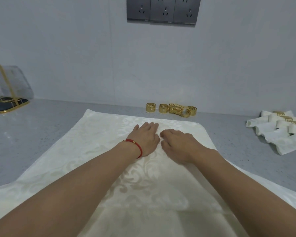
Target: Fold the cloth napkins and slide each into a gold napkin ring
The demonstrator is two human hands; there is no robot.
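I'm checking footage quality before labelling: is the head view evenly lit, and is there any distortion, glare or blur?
Head view: soft, even light with only faint shadows under the left hand and right hand; wide-angle stretch enlarges the forearms and splays the napkin edges; the gold rings show small highlights, no harsh glare; detail is slightly soft overall, notably at the finished napkins.

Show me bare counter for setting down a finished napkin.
Free: counter left of the napkin, up to the tray; also the strip between napkin and finished pile. Crowded: back edge where the rings cluster; both hands fill the napkin's centre.
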